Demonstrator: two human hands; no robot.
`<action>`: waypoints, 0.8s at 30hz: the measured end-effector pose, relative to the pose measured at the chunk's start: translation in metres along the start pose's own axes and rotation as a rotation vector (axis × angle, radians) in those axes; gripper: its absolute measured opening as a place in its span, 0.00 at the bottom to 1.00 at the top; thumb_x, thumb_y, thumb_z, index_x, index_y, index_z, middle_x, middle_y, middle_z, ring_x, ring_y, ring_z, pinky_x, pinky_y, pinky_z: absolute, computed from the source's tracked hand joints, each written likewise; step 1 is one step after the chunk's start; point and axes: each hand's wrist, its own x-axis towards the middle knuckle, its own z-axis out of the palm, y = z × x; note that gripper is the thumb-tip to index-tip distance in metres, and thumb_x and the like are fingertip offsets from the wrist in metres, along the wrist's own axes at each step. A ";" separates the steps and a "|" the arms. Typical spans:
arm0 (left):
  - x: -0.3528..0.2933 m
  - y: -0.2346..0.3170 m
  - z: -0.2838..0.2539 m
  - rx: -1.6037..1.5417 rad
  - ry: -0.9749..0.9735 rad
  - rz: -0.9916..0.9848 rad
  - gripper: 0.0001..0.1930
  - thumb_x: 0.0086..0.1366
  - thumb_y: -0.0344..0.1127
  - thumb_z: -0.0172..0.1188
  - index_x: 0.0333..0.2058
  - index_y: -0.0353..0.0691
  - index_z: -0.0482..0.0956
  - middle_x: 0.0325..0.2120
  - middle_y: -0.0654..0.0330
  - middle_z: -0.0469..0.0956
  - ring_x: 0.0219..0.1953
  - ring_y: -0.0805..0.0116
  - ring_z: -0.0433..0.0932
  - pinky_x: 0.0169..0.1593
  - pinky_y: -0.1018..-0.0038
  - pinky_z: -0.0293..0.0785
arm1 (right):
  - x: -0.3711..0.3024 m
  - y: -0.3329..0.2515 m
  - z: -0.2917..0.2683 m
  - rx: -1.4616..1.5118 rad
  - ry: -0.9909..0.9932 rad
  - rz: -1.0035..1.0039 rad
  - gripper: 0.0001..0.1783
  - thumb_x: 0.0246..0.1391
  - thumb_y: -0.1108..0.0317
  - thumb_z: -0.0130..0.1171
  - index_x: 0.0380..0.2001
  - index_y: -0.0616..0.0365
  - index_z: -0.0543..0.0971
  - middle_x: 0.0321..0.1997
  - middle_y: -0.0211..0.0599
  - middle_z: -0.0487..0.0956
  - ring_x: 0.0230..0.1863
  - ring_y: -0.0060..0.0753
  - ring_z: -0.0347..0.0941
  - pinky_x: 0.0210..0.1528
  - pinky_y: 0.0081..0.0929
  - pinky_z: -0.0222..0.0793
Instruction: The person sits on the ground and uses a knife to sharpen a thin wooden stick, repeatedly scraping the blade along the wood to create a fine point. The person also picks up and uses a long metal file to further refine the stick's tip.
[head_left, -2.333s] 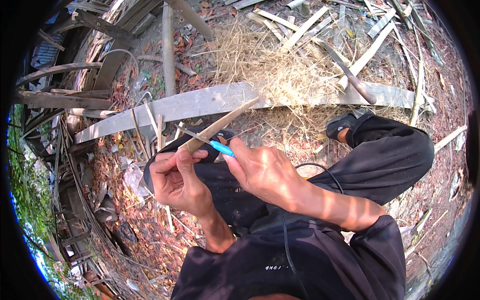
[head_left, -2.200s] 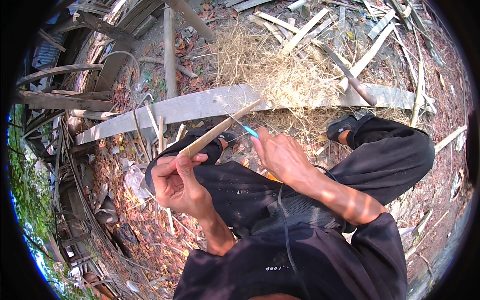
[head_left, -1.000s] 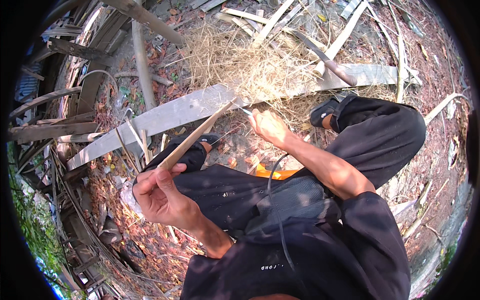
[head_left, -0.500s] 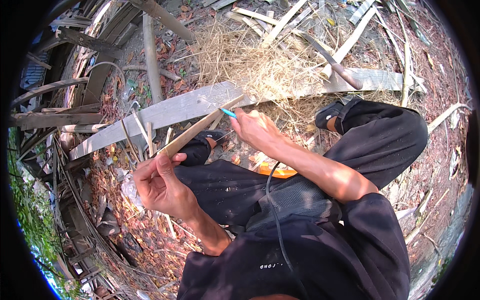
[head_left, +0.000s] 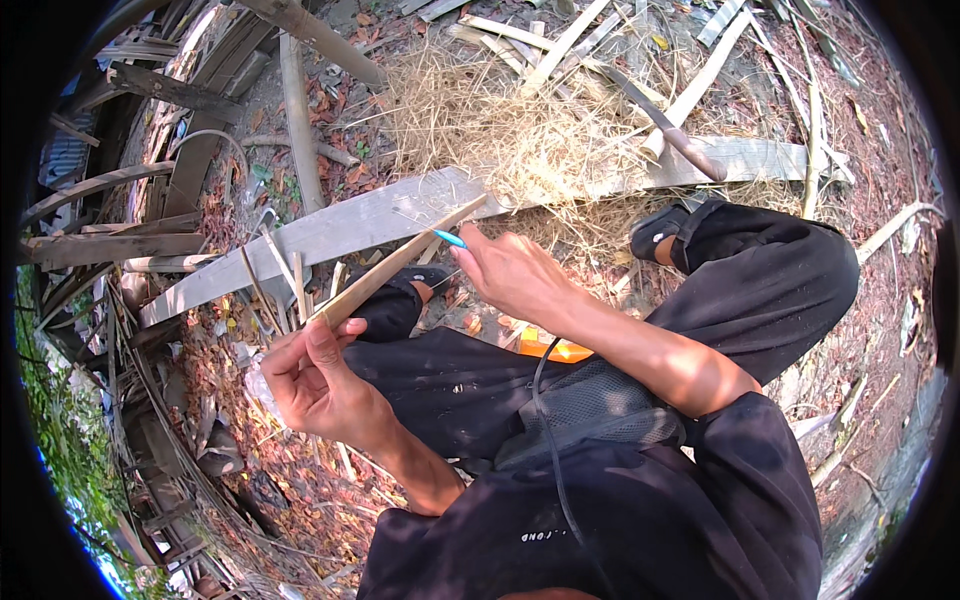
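Note:
My left hand (head_left: 325, 385) pinches the near end of a flat, pale bamboo strip (head_left: 375, 278) between thumb and fingers. The strip slants up to the right, its far end over a grey plank (head_left: 340, 222). Closed around a slim, bright-blue pointed tool (head_left: 450, 239), my right hand (head_left: 515, 270) is at the strip's far half. The tool's tip lies against the strip or just over it; its exact kind is unclear, since my fingers hide the rest.
Beyond the plank lies a heap of straw-coloured shavings (head_left: 480, 110). A large knife with a wooden handle (head_left: 690, 152) rests across the plank at right. Split bamboo pieces (head_left: 700, 85) lie behind it, and stacked wood (head_left: 110, 245) stands at left. Something orange (head_left: 555, 345) is between my legs.
My right hand and the blue tool have shifted slightly down and left along the bamboo strip. My left hand keeps its pinch in nearly the same place.

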 end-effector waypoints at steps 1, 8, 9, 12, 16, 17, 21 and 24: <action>-0.001 -0.001 0.000 0.005 0.001 -0.005 0.08 0.65 0.26 0.58 0.30 0.30 0.69 0.28 0.55 0.73 0.24 0.66 0.80 0.28 0.78 0.81 | -0.001 0.028 0.015 -0.070 0.061 -0.018 0.14 0.64 0.61 0.44 0.36 0.63 0.68 0.17 0.55 0.72 0.22 0.60 0.73 0.28 0.51 0.69; -0.001 -0.014 -0.014 0.018 0.006 0.004 0.08 0.65 0.28 0.59 0.31 0.32 0.69 0.27 0.52 0.76 0.23 0.67 0.80 0.28 0.80 0.79 | -0.004 0.038 0.015 -0.003 0.127 0.049 0.13 0.64 0.61 0.46 0.34 0.62 0.67 0.14 0.52 0.72 0.20 0.60 0.72 0.24 0.51 0.68; 0.002 -0.015 -0.016 0.041 0.002 0.017 0.08 0.65 0.29 0.59 0.31 0.32 0.70 0.26 0.51 0.78 0.23 0.67 0.80 0.29 0.80 0.78 | -0.002 0.029 0.014 0.011 0.114 -0.006 0.14 0.64 0.60 0.46 0.35 0.62 0.68 0.14 0.51 0.73 0.20 0.60 0.73 0.24 0.51 0.69; 0.002 -0.011 -0.008 0.020 0.036 -0.010 0.08 0.66 0.29 0.59 0.31 0.33 0.69 0.27 0.51 0.78 0.23 0.67 0.80 0.29 0.80 0.79 | 0.004 0.067 0.035 -0.063 0.036 0.118 0.15 0.64 0.59 0.44 0.37 0.63 0.68 0.17 0.52 0.75 0.23 0.61 0.74 0.28 0.52 0.71; 0.000 -0.013 -0.009 -0.023 0.050 0.020 0.08 0.66 0.28 0.59 0.30 0.33 0.69 0.27 0.49 0.79 0.23 0.68 0.80 0.28 0.80 0.79 | 0.016 0.088 0.035 -0.061 0.108 0.152 0.15 0.65 0.59 0.43 0.38 0.62 0.69 0.18 0.56 0.74 0.24 0.61 0.73 0.29 0.51 0.69; -0.001 -0.012 -0.010 -0.017 0.052 0.009 0.08 0.66 0.28 0.59 0.30 0.33 0.69 0.26 0.49 0.79 0.23 0.68 0.80 0.28 0.80 0.79 | 0.018 0.078 0.031 0.014 0.132 0.124 0.15 0.65 0.59 0.44 0.37 0.62 0.69 0.14 0.56 0.71 0.20 0.61 0.71 0.25 0.51 0.67; 0.003 -0.014 -0.007 0.004 0.066 -0.018 0.08 0.66 0.29 0.58 0.30 0.33 0.69 0.25 0.49 0.79 0.23 0.68 0.81 0.29 0.80 0.79 | 0.014 0.075 0.044 -0.053 0.076 0.064 0.15 0.64 0.58 0.45 0.37 0.62 0.70 0.19 0.55 0.74 0.25 0.60 0.74 0.29 0.50 0.69; 0.003 -0.012 -0.003 0.015 0.098 -0.031 0.09 0.65 0.28 0.59 0.29 0.33 0.68 0.25 0.52 0.76 0.21 0.67 0.79 0.27 0.80 0.78 | 0.029 0.123 0.055 -0.144 0.032 0.181 0.16 0.62 0.58 0.46 0.37 0.62 0.72 0.25 0.54 0.78 0.30 0.59 0.76 0.35 0.48 0.72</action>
